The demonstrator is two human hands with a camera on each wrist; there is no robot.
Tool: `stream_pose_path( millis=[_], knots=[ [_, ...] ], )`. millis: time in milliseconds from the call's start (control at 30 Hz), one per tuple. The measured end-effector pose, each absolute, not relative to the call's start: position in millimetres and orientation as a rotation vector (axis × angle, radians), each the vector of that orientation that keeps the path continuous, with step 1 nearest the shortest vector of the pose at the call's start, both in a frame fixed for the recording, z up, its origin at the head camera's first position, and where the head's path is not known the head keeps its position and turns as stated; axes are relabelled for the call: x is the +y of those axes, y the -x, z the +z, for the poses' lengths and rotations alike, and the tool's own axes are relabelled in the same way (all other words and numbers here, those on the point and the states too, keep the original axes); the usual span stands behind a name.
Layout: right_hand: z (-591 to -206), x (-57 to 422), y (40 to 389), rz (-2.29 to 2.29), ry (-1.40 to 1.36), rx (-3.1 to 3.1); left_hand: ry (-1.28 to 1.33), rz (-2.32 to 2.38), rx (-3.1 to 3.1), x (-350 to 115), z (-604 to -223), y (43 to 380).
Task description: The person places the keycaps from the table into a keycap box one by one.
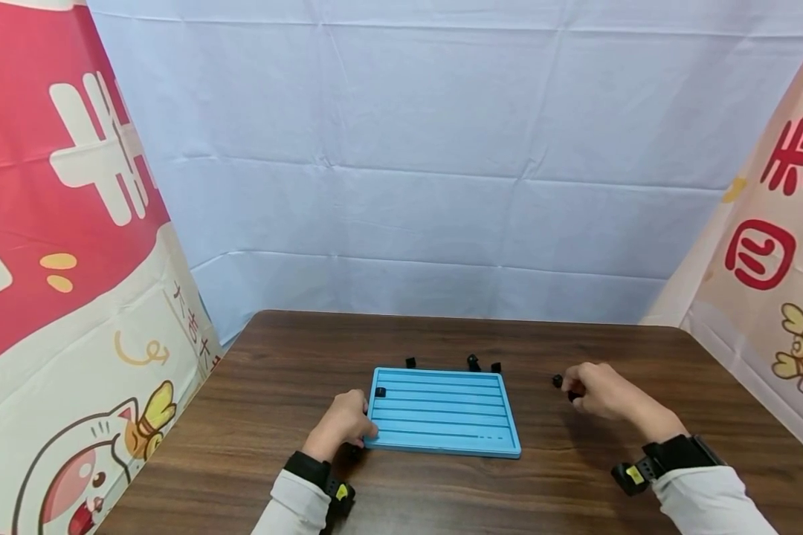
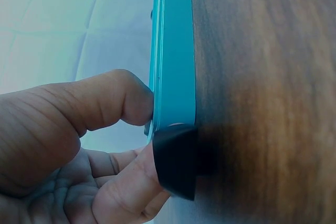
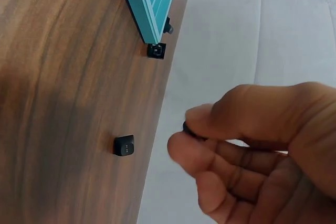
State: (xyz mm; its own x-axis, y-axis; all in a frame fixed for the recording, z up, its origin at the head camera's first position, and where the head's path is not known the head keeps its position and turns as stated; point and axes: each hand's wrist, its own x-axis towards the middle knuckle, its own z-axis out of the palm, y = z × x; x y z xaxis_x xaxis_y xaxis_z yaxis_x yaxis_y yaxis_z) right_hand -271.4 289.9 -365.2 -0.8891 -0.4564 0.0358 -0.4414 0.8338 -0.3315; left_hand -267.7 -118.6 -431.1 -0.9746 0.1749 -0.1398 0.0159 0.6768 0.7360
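Observation:
A shallow blue ridged tray lies on the table, with one black keycap in its upper left part. My left hand grips the tray's left side near the front corner, the thumb on its rim. Another black keycap sits against that corner, beside the left fingers. To the right of the tray, my right hand pinches a small black keycap between thumb and fingertip; most of it is hidden. A loose keycap rests on the table close to this hand.
Behind the tray's far edge are more black pieces, one at the left and two towards the right. The brown wooden table ends at a pale blue cloth. Printed cloths hang at both sides.

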Motion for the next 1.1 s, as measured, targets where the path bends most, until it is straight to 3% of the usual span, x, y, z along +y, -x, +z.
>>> stream_pose_path(
  millis=[300,1100],
  knots=[
    [-374,295,272,-0.698,0.851,2.894,-0.145,1.185,2.685,-118,-432,270],
    [-398,295,271,-1.190,0.662,2.777,-0.154,1.167,2.699,-115,-432,269]
  ],
)
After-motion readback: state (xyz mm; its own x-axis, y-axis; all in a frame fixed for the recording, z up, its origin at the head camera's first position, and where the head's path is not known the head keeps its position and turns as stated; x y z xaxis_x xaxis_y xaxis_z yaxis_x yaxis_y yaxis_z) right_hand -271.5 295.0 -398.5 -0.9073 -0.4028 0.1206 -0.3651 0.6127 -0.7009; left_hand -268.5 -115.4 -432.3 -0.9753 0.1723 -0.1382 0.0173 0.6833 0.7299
